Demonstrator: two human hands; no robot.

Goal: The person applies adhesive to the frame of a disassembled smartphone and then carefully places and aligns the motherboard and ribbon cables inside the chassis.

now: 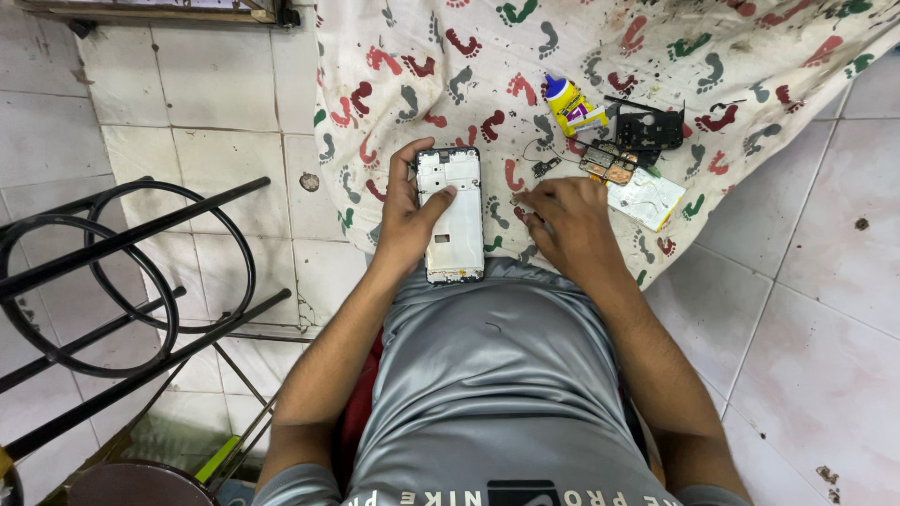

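My left hand grips the opened phone frame, thumb across it to steady it — at center. My right hand, at three o'clock, presses its fingers narrow onto the footprint cloth, near loose parts — whether they pinch anything, I cannot tell.

Single head view, looking steeply down from the person's head, close over lap and hands. Faces the patterned cloth on the tiled floor ahead.

An opened phone with its back off, white inner frame showing, lies lengthwise over the edge of a footprint-patterned cloth, camera end farthest away.
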